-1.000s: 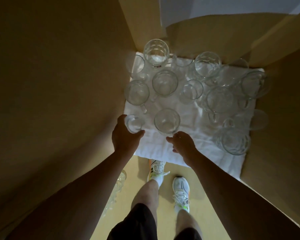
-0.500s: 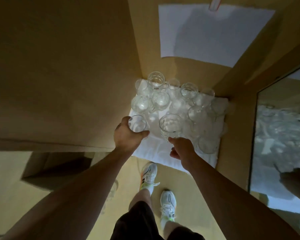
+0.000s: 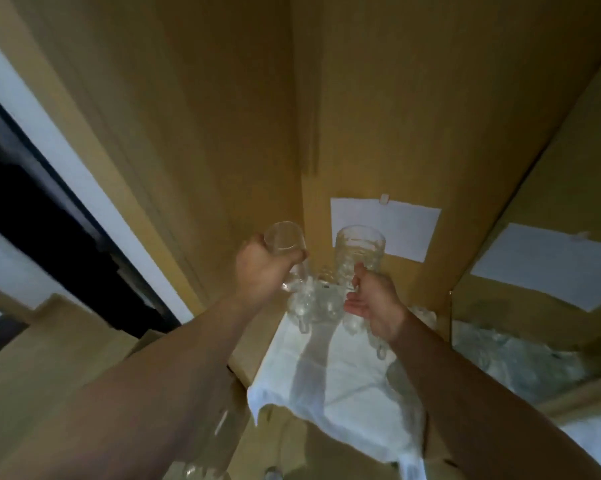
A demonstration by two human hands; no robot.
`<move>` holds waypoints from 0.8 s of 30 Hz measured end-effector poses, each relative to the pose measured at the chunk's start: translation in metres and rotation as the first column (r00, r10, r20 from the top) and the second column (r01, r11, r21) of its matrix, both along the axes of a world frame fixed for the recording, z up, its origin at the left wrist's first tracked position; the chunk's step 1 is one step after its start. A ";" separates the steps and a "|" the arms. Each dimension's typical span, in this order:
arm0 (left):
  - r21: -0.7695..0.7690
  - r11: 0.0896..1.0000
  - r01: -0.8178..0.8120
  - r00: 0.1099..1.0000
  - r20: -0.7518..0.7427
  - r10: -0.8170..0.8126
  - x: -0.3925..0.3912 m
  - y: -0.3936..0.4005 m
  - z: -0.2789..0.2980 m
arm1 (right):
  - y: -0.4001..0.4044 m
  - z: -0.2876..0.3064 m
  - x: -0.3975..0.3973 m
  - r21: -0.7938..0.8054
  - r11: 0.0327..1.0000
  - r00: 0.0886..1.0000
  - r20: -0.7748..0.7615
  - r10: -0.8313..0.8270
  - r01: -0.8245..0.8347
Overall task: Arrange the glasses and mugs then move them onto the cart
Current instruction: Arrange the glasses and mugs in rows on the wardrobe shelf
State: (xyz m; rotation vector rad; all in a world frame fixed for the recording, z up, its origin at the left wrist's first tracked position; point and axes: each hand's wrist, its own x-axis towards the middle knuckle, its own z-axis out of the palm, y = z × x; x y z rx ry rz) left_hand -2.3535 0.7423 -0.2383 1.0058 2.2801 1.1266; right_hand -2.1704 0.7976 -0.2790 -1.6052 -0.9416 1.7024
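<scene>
The step in hand looks like the carry: two pieces are lifted off the shelf, ready to go to the cart, which is not in view. The left hand [image 3: 261, 271] has its fingers wrapped round a small smooth glass [image 3: 285, 239], plain and round. The right hand [image 3: 375, 303] holds a taller mug [image 3: 359, 251] of ribbed, dimpled clear glass, upper fingers curled at its handle side, lower fingers looser. Just beyond and below them the remaining glasses [image 3: 312, 301] cluster on a white cloth [image 3: 330, 393], soft and creased, draped over the near edge of a wooden shelf [image 3: 243, 370]. Next, I judge, both must be swung clear without clinking and set down upright
</scene>
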 end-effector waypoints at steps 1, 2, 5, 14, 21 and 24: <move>0.035 0.999 -0.002 1.000 -0.004 0.002 0.000 -0.002 0.017 | -0.002 0.016 0.001 0.025 1.000 1.000 -0.004 0.001 -0.001; 0.073 0.997 -0.009 1.000 -0.001 0.009 -0.001 -0.004 0.034 | -0.004 0.032 0.002 0.050 0.999 1.000 -0.007 0.003 -0.003; 0.185 0.982 -0.020 1.000 -0.004 0.021 -0.002 -0.010 0.080 | -0.014 0.079 0.008 0.158 0.987 1.000 0.012 0.027 -0.029; 0.481 0.869 0.113 0.992 -0.007 -0.125 -0.008 -0.051 0.183 | -0.067 0.194 0.009 0.392 0.920 1.000 -0.025 0.016 -0.005; 0.659 0.727 0.193 0.964 0.011 -0.266 -0.020 -0.091 0.223 | -0.127 0.237 0.001 0.496 0.867 0.997 -0.071 -0.009 0.044; 0.686 0.696 0.211 0.939 0.057 -0.340 -0.021 -0.108 0.222 | -0.155 0.239 0.002 0.511 0.857 0.997 -0.056 -0.045 0.067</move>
